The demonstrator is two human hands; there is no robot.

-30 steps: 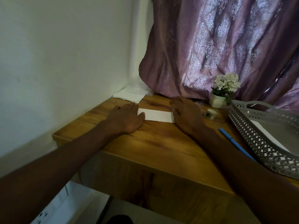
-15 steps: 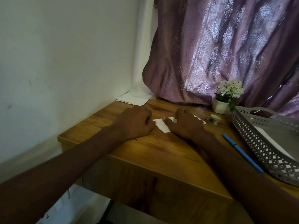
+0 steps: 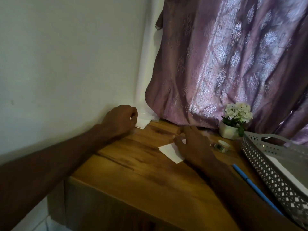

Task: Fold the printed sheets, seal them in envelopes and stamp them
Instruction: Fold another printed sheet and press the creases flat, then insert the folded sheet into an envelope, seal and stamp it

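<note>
A folded white sheet (image 3: 170,151) lies on the wooden desk (image 3: 141,172), turned at an angle. My right hand (image 3: 193,145) rests flat on its right part with the fingers spread, hiding most of it. My left hand (image 3: 121,120) is at the far left corner by the wall, fingers curled over the edge of a small stack of white envelopes (image 3: 143,121). Whether it pinches one is hard to tell. A small roll of stamps or tape (image 3: 222,146) sits to the right of my right hand.
A grey perforated tray (image 3: 266,165) holding white paper stands at the right. A blue pen (image 3: 255,185) lies in front of the tray. A white pot of flowers (image 3: 233,124) stands at the back against a purple curtain (image 3: 225,64). The wall runs along the left.
My left hand left the folded sheet and reached back left to the envelope stack in the corner. The sheet has turned at an angle under my right hand.
</note>
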